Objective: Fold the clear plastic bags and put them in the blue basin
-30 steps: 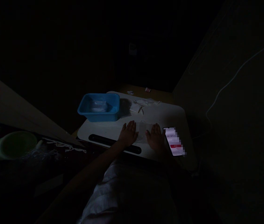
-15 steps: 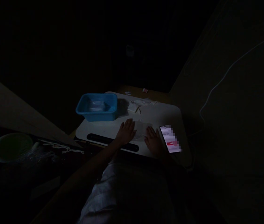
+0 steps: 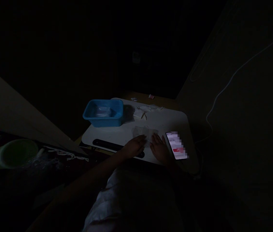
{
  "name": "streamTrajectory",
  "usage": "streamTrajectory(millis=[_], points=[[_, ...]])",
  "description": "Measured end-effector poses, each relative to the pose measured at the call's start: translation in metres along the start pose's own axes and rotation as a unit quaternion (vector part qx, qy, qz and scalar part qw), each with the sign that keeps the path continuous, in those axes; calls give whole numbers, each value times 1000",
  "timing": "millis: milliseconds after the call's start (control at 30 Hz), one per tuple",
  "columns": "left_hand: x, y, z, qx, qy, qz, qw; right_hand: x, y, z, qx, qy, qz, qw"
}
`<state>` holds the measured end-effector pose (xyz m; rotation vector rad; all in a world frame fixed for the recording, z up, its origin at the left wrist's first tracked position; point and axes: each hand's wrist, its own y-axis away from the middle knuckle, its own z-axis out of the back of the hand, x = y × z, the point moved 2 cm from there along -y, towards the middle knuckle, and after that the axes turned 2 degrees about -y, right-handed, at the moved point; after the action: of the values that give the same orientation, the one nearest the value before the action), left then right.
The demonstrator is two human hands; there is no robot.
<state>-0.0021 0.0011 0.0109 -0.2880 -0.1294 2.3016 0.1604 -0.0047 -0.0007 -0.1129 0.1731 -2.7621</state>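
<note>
A clear plastic bag or sheet (image 3: 142,131) lies flat on the small white table (image 3: 172,120). My left hand (image 3: 134,146) rests on its near left part, fingers stretched out and pointing right. On its right part lies my right hand (image 3: 159,148), palm down with the fingers extended. Neither hand grips anything. Just right of my right hand is a phone (image 3: 175,145) with its screen lit and partly blurred out. The dim light hides the plastic's exact outline.
At the table's back left stands a blue basin (image 3: 105,122) holding a clear plastic packet (image 3: 102,111). White scraps (image 3: 139,113) lie near the back edge. A green container (image 3: 18,154) is at the lower left. A white cable (image 3: 233,77) runs along the right wall.
My left hand has moved down and turned to the right, uncovering the plastic's left part. My right hand stays nearly in place. The view has shifted slightly.
</note>
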Motion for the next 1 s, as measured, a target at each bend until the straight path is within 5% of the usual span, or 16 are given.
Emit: streamTrajectory(millis=[467,1000], points=[[4,-2,-7,-33,-6,-19,999,0,1,-1,-22,-18,6,1000],[3,-2,2,10,-19,18,1000,-1,1,-3,-41,-23,8,999]])
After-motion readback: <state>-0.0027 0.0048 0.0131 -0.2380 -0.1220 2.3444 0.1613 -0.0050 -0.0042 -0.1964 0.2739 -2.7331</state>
